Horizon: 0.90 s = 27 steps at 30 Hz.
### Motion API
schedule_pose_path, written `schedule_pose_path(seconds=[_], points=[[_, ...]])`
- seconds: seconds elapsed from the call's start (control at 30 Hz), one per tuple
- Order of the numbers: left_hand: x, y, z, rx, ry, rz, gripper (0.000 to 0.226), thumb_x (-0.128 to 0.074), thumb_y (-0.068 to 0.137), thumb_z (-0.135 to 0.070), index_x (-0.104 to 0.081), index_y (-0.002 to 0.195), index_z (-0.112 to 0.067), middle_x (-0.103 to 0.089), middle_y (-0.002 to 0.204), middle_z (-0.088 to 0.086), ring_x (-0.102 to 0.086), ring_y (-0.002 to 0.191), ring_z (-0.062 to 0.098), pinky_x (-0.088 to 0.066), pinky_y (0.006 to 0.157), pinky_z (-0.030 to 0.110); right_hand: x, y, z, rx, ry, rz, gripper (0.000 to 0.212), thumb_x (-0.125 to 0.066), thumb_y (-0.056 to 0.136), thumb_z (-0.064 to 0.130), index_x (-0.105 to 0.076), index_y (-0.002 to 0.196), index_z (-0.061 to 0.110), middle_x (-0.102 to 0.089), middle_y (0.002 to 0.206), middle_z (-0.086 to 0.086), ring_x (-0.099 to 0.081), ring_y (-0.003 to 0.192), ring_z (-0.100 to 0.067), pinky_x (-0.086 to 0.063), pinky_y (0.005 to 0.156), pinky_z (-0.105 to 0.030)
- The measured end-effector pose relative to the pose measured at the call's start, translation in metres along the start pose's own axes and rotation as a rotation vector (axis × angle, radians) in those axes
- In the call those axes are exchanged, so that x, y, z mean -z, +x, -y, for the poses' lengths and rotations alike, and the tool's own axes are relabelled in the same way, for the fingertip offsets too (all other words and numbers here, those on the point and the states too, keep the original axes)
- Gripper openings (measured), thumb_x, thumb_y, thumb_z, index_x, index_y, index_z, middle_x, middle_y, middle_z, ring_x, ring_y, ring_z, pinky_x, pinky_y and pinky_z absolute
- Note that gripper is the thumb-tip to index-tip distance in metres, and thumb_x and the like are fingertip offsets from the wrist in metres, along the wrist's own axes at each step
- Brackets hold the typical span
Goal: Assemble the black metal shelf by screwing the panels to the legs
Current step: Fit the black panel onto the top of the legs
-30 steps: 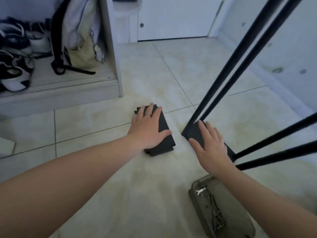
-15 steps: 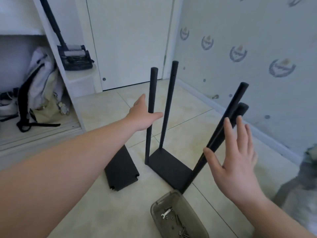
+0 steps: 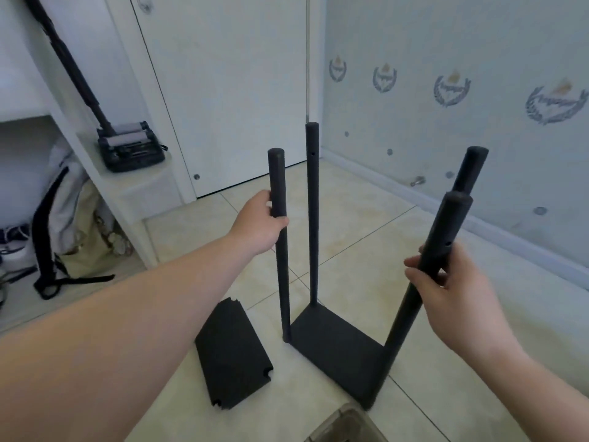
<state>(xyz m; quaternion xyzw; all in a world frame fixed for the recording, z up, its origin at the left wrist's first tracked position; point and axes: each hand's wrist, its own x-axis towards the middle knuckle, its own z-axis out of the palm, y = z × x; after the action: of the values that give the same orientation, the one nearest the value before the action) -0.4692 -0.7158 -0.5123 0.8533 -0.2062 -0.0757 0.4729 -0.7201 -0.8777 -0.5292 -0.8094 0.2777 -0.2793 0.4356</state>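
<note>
**Four legs up, one hand on each side**

Four black legs stand upright from a black panel (image 3: 334, 342) that lies flat on the tiled floor (image 3: 350, 224) near the middle of the view. The left hand (image 3: 259, 226) is wrapped around the upper part of the near-left leg (image 3: 282, 266), fingers closed about the tube. The right hand (image 3: 452, 288), at about 4 o'clock from the panel's centre, grips the near-right leg (image 3: 417, 291) just below a small hole in its side. The far-left leg (image 3: 312, 212) rises at 12 o'clock and stands free; the far-right leg (image 3: 470, 170) shows only its top, behind the near-right one.

A loose panel (image 3: 231, 352), black with notched corners, lies flat on the floor at 9 o'clock, just beside the standing frame and apart from it. At 6 o'clock a grey tray (image 3: 344, 425) enters at the bottom edge; its contents cannot be made out. A backpack (image 3: 70, 218) leans in the white cupboard at far left.
</note>
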Motion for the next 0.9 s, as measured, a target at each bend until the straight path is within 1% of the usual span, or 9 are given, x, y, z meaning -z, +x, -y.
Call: schedule_pose_path(seconds=[0.13,0.3,0.43,0.57,0.67,0.73,0.8,0.83,0.9], points=[[-0.01,0.001,0.001,-0.061,0.043,-0.008,0.029,-0.067,0.091,-0.013,-0.052,0.107,-0.032,-0.061,0.092,-0.011,-0.061,0.082,0.006,-0.041,0.062,0.02,-0.007,0.027,0.011,0.025,-0.001,0.011,0.02,-0.067,0.096,0.02,-0.052,0.091,0.033,-0.066,0.093,0.027,-0.065,0.08,-0.007,-0.051,0.064,-0.03],[0.012,-0.009,0.0,-0.075,0.026,-0.089,0.029,-0.068,0.09,-0.012,-0.054,0.108,-0.031,-0.061,0.092,-0.013,-0.058,0.084,-0.001,-0.038,0.062,0.014,-0.016,0.043,0.034,0.119,-0.008,0.079,0.018,-0.066,0.096,0.019,-0.054,0.094,0.032,-0.062,0.095,0.037,-0.061,0.085,0.01,-0.048,0.069,-0.027],[0.054,-0.029,-0.009,-0.108,0.037,-0.187,0.028,-0.068,0.091,-0.015,-0.054,0.108,-0.031,-0.062,0.092,-0.015,-0.06,0.076,-0.005,-0.039,0.055,0.01,-0.022,0.05,0.066,0.207,0.026,0.123,0.021,-0.066,0.096,0.016,-0.053,0.095,0.033,-0.063,0.097,0.036,-0.063,0.088,0.006,-0.047,0.072,-0.026],[0.115,-0.063,-0.018,-0.153,0.066,-0.27,0.031,-0.07,0.09,-0.012,-0.055,0.112,-0.028,-0.065,0.097,-0.014,-0.054,0.079,-0.022,-0.039,0.056,-0.001,-0.031,0.041,0.106,0.306,0.088,0.173,0.018,-0.069,0.094,0.015,-0.054,0.098,0.026,-0.065,0.096,0.03,-0.064,0.087,0.006,-0.049,0.073,-0.026],[0.169,-0.103,-0.021,-0.156,0.139,-0.326,0.032,-0.071,0.089,-0.016,-0.054,0.11,-0.033,-0.064,0.096,-0.017,-0.055,0.084,-0.018,-0.04,0.057,0.003,-0.044,0.021,0.142,0.354,0.12,0.219,0.02,-0.072,0.091,0.016,-0.055,0.096,0.026,-0.066,0.092,0.019,-0.066,0.083,-0.002,-0.052,0.076,-0.034],[0.206,-0.135,-0.019,-0.143,0.166,-0.351,0.031,-0.072,0.089,-0.017,-0.056,0.109,-0.033,-0.064,0.094,-0.015,-0.059,0.086,-0.007,-0.044,0.067,0.009,-0.057,0.001,0.166,0.369,0.155,0.255,0.021,-0.073,0.09,0.016,-0.055,0.095,0.027,-0.067,0.092,0.02,-0.067,0.084,-0.004,-0.053,0.076,-0.034],[0.242,-0.17,-0.013,-0.122,0.192,-0.369,0.031,-0.072,0.088,-0.017,-0.058,0.112,-0.029,-0.067,0.096,-0.01,-0.063,0.089,0.005,-0.053,0.077,0.027,-0.072,-0.024,0.19,0.362,0.176,0.301,0.021,-0.073,0.09,0.016,-0.056,0.093,0.028,-0.068,0.093,0.02,-0.069,0.086,-0.009,-0.055,0.077,-0.038],[0.26,-0.189,-0.008,-0.109,0.209,-0.382,0.03,-0.072,0.088,-0.017,-0.058,0.113,-0.028,-0.067,0.095,-0.01,-0.064,0.09,0.007,-0.054,0.078,0.029,-0.081,-0.038,0.201,0.349,0.186,0.326,0.02,-0.073,0.09,0.015,-0.057,0.093,0.027,-0.068,0.093,0.019,-0.07,0.086,-0.012,-0.057,0.077,-0.042],[0.293,-0.227,0.003,-0.093,0.231,-0.409,0.029,-0.071,0.089,-0.017,-0.056,0.11,-0.03,-0.064,0.093,-0.016,-0.062,0.086,-0.001,-0.049,0.073,0.019,-0.1,-0.068,0.223,0.326,0.188,0.366,0.018,-0.074,0.09,0.016,-0.056,0.093,0.021,-0.069,0.09,0.015,-0.07,0.081,-0.013,-0.058,0.079,-0.051]])
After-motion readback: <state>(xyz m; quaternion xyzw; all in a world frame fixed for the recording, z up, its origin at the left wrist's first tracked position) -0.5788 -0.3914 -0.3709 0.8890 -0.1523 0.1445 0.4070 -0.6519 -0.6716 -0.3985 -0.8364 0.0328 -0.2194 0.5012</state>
